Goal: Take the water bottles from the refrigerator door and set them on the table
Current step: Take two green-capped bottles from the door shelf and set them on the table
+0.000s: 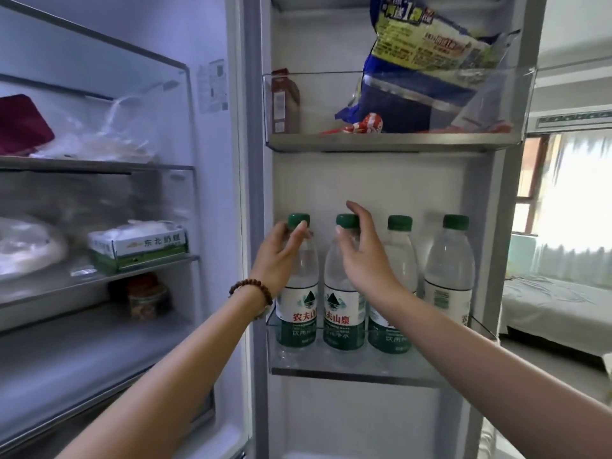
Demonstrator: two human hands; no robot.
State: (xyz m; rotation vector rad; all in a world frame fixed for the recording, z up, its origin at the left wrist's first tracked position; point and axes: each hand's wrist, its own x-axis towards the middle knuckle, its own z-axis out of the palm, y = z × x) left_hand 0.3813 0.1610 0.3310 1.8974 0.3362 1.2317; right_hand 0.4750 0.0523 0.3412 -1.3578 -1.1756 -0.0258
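Several clear water bottles with green caps and green-and-white labels stand in a row in the lower door shelf (pixel 347 371) of the open refrigerator. My left hand (pixel 278 256), with a bead bracelet on its wrist, wraps the neck of the leftmost bottle (pixel 296 323) just under its cap. My right hand (pixel 364 256) holds the neck of the second bottle (pixel 342 323), thumb in front and fingers behind. Both bottles stand upright in the shelf. The third bottle (pixel 399 246) and the fourth bottle (pixel 448 260) stand untouched to the right. No table is in view.
The upper door shelf (pixel 390 142) holds a blue bag (pixel 424 61), a brown carton (pixel 284 101) and a red-and-white wrapper. The fridge's inner shelves on the left carry bags, a green-and-white box (pixel 142 246) and a jar. A bed (pixel 556 303) and bright window lie beyond the door.
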